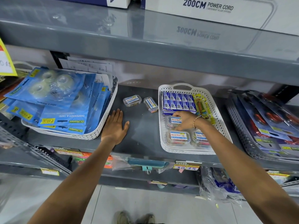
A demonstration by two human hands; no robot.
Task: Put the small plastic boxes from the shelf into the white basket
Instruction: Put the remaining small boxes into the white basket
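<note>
Two small clear plastic boxes lie on the grey shelf (142, 126): one at the left (132, 100), one at the right (151, 104). The white basket (163, 138) stands to their right. Inside it, my right hand (186, 119) grips a small plastic box (175, 121) with its fingertips, low over the basket floor. Two more labelled boxes rest at the basket's near end: one in the middle (178, 136), one to its right (200, 137). My left hand (115, 125) lies flat on the shelf, fingers spread, holding nothing.
Blue staple packs (178, 101) and a yellow carded item (203, 107) fill the far end of the white basket. A white tray of blue tape packs (56, 101) sits left of my left hand. A grey tray of carded goods (267, 126) sits at the right. An upper shelf overhangs.
</note>
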